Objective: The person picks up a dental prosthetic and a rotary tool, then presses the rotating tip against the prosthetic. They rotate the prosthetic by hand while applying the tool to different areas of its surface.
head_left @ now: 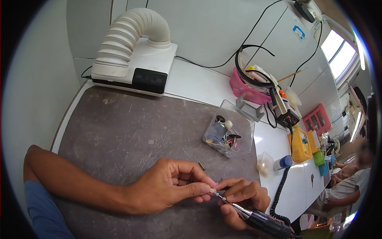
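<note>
Rotary tool (260,220), lower right of centre: we see silver at the front, black behind.
Small workpiece (213,191), lower centre: whitish; too tiny for us to tell any pattern.
Work mat (131,123), across the middle: grey-brown, marked with pale scratches and blotches.
Sleeve (45,211), lower left: we read it as plain blue.
Hose (131,30), upper left: off-white, banded by its ribs.
Boxy unit (149,81), upper left: white, with a glossy black front panel.
Tub (247,94), upper right: we see pink.
Mesh basket (301,149), right: yellow, patterned with small holes.
Coiled cord (275,203), lower right: black.
Jar (284,161), right of centre: blue and white.
</note>
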Available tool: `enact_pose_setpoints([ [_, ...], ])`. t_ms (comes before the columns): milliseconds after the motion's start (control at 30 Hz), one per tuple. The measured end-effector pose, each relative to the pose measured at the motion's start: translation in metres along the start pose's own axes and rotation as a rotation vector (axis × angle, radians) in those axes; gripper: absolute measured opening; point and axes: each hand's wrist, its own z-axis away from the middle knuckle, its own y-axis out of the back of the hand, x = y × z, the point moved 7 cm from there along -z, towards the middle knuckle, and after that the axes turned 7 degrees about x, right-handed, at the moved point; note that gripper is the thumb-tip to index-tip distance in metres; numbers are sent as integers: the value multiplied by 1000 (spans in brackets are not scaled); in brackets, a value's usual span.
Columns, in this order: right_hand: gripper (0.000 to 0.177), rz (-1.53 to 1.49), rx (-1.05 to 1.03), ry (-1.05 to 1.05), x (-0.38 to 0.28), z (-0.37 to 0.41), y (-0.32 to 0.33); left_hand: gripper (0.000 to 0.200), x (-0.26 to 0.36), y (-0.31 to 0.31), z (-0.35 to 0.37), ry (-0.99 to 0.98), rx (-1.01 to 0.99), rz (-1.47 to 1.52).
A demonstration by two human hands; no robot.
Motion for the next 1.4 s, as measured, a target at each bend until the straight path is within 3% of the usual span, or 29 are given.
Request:
enact_pose_setpoints([
  [1400, 22, 35, -26, -10, -1, -2, -1, 21, 0, -3, 1, -8, -14, -29],
])
